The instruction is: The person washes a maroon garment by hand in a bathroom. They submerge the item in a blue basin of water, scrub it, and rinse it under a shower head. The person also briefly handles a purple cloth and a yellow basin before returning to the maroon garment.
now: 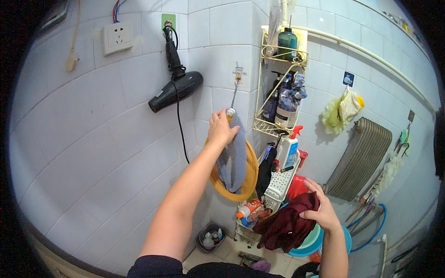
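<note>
My left hand (222, 129) is raised to the wall hook (238, 76), its fingers closed at the top of a grey-blue cloth (232, 160). That cloth hangs in front of a yellow oval plastic thing (252, 173), perhaps a basin; its middle is covered. Lower and to the right, my right hand (321, 211) grips a bunched dark red cloth (289, 222), the thumb lying over its edge. The red cloth is held above a light green basin (311, 237) and a blue basin (303, 251), hiding part of both.
A black hair dryer (178, 91) hangs on the left wall, its cord trailing down. Right of the corner stand a wire rack (278, 55) with bottles and a white shelf (280, 180). A grey radiator (361, 157) is farther right. A small bin (211, 237) sits on the floor.
</note>
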The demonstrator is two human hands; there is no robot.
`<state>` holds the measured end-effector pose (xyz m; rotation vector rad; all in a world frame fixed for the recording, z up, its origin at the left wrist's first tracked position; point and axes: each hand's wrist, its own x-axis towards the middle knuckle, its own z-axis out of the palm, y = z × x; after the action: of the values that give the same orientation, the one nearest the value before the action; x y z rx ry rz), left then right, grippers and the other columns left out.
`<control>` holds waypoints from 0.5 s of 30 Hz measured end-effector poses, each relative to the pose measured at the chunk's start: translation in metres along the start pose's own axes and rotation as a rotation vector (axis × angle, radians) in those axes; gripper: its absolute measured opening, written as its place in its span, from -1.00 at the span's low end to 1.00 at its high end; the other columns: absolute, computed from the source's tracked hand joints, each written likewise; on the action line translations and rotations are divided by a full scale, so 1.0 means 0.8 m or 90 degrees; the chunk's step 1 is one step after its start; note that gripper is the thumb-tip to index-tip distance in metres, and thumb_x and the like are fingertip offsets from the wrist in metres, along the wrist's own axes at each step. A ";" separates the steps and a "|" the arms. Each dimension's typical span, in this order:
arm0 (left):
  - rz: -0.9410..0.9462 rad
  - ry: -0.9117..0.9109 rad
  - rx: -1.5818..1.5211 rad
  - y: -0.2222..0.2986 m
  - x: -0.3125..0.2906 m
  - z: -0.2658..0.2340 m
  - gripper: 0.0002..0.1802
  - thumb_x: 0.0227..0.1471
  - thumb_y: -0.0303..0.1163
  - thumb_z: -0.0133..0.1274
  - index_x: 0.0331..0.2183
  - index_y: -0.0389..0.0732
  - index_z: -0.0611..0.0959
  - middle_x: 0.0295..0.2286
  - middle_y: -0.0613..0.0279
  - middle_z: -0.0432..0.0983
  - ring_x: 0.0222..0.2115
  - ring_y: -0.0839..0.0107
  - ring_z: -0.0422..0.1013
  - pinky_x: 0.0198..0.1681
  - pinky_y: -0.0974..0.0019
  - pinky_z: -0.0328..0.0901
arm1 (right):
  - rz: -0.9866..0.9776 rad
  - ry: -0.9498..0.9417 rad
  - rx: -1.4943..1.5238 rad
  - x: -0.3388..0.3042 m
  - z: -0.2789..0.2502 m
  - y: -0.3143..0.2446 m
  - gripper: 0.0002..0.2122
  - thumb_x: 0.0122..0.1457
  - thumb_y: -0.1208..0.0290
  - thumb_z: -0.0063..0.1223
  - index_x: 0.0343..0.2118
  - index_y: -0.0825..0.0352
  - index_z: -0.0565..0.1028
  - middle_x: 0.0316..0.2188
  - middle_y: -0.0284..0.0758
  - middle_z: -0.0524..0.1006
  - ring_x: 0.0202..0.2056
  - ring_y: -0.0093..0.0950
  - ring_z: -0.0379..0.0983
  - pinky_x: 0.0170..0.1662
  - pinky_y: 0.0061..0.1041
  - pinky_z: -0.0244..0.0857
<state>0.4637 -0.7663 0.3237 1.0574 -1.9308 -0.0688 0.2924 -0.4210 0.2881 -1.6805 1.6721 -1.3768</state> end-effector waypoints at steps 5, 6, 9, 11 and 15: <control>-0.048 -0.121 -0.061 -0.018 0.022 -0.014 -0.51 -0.19 -0.22 0.11 -0.18 -0.24 0.47 -0.17 -0.03 0.37 -0.13 0.01 0.29 -0.10 0.12 0.23 | 0.008 0.025 0.023 -0.026 -0.008 0.005 -0.21 -0.43 0.55 0.22 0.07 0.32 0.27 0.14 -0.24 0.14 0.18 -0.35 0.02 0.20 -0.41 -0.12; 0.008 -0.055 -0.128 -0.026 0.025 -0.014 -0.61 -0.17 -0.25 0.11 -0.27 -0.27 0.50 -0.22 -0.07 0.38 -0.16 0.01 0.31 -0.14 0.10 0.24 | 0.009 0.032 0.035 -0.030 -0.009 0.006 -0.21 -0.44 0.55 0.22 0.07 0.32 0.27 0.14 -0.24 0.14 0.18 -0.34 0.02 0.20 -0.41 -0.12; 0.068 0.048 -0.088 -0.043 0.033 -0.024 -0.58 -0.15 -0.24 0.09 -0.24 -0.28 0.47 -0.30 -0.06 0.42 -0.22 0.01 0.34 -0.15 0.08 0.24 | 0.018 0.028 0.036 -0.039 -0.008 0.007 -0.21 -0.44 0.53 0.23 0.07 0.32 0.28 0.13 -0.23 0.16 0.18 -0.33 0.02 0.20 -0.39 -0.14; 0.065 0.039 -0.198 -0.053 0.043 -0.031 -0.59 -0.12 -0.26 0.08 -0.22 -0.29 0.45 -0.32 -0.01 0.46 -0.24 0.12 0.38 -0.17 0.18 0.25 | 0.007 0.024 0.008 -0.043 -0.007 0.009 -0.20 -0.45 0.52 0.24 0.07 0.31 0.28 0.13 -0.22 0.16 0.18 -0.32 0.02 0.21 -0.39 -0.14; 0.054 -0.029 -0.337 -0.049 0.047 -0.056 -0.61 -0.05 -0.30 0.06 -0.18 -0.28 0.44 -0.32 0.11 0.49 -0.28 0.35 0.40 -0.21 0.34 0.26 | 0.013 0.014 -0.005 -0.051 -0.004 0.009 -0.20 -0.45 0.51 0.25 0.07 0.30 0.28 0.13 -0.21 0.16 0.18 -0.30 0.02 0.21 -0.38 -0.15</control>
<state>0.5135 -0.8018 0.3588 0.6237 -1.8471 -0.5291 0.2942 -0.3843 0.2689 -1.6538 1.7035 -1.3858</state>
